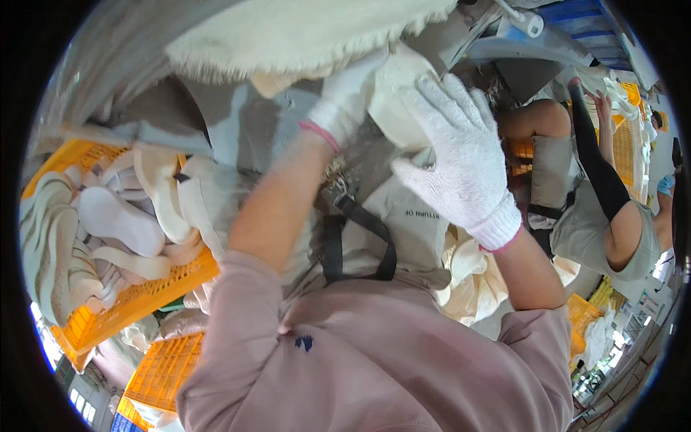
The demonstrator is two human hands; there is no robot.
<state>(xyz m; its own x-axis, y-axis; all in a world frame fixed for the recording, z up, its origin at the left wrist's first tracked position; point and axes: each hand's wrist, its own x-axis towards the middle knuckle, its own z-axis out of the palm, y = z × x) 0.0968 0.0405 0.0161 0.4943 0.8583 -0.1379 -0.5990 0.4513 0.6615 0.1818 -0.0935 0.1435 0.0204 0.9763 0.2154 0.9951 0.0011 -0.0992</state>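
In front of me is an off-white shoe sole (397,101), held by its left edge in my left hand (345,97). That hand wears a white knit glove with a pink cuff, and its fingertips are partly hidden beside the sole. My right hand (461,155), gloved the same way, has its fingers spread and overlaps the sole's right edge; whether it presses on it I cannot tell. Just above both hands is a large cream cloth wheel (309,32) with a frayed rim. A tan piece (270,84) shows under the rim, its kind unclear.
To my left an orange crate (137,299) holds many pale soles (119,219). Another orange crate (167,367) stands lower down. More pale pieces (471,277) lie beside my right forearm. A co-worker (612,216) sits at the right. A white lamp (529,25) hangs upper right.
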